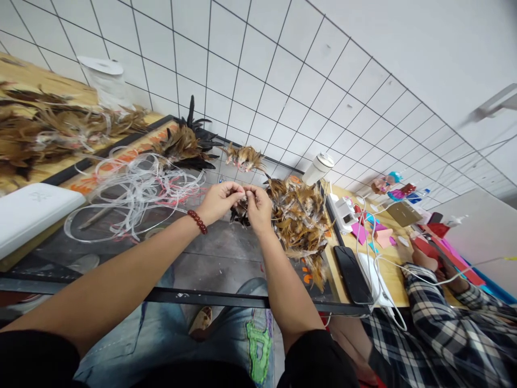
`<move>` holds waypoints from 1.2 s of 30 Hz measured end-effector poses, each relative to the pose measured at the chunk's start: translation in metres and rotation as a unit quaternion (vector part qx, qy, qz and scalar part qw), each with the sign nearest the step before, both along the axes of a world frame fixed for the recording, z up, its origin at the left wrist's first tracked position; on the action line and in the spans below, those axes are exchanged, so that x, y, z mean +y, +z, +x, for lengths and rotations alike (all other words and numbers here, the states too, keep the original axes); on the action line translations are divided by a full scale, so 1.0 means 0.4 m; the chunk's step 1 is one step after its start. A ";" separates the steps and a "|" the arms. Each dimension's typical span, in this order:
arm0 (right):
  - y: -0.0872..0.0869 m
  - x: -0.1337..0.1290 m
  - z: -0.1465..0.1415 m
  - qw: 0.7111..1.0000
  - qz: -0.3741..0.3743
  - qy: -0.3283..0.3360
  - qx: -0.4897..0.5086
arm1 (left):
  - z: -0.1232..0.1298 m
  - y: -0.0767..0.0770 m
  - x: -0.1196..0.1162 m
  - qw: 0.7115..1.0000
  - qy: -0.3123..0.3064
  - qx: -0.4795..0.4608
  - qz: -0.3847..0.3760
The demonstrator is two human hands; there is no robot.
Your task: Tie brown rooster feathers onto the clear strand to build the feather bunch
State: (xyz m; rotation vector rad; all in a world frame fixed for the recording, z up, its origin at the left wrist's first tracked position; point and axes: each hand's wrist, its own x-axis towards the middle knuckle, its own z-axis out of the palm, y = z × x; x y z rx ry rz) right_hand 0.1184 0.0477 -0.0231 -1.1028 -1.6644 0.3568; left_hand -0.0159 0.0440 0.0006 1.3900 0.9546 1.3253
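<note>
Over the middle of the glass-topped table (210, 258), my left hand (218, 202) and my right hand (260, 209) meet fingertip to fingertip. Both are closed in a pinch on a small dark feather bunch (239, 213), which hangs below the fingers. Its upper end is mostly covered by my fingertips. Close to my right hand lies a large pile of brown feather bunches (301, 215). Left of my left hand is a loose tangle of clear plastic ribbon (137, 188) with some pink strands. Beyond the hands sit a small brown feather cluster (244, 158) and a brown-and-black feather bunch (186, 143).
At the left are a white box (36, 215), more feathers (52, 124) and a white spool (103, 75). At the right are a lidded white cup (319, 167), a power strip (343, 213), a phone (353, 275) and loose cables. A co-worker's plaid sleeve (428, 296) is beside them.
</note>
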 end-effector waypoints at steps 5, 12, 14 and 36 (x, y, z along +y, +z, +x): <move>0.006 -0.009 0.001 0.998 0.036 -0.038 -0.031 | 0.001 -0.007 0.002 1.000 -0.016 0.009 0.017; 0.028 -0.020 0.003 0.995 0.043 -0.054 -0.072 | -0.001 -0.014 0.002 0.997 -0.011 0.051 0.059; 0.029 -0.021 0.001 0.992 0.034 -0.075 -0.100 | 0.000 -0.012 0.000 0.998 -0.025 0.034 0.040; 0.058 -0.033 -0.008 0.995 0.037 -0.062 -0.074 | -0.014 0.033 -0.003 0.971 -0.021 -0.148 -0.188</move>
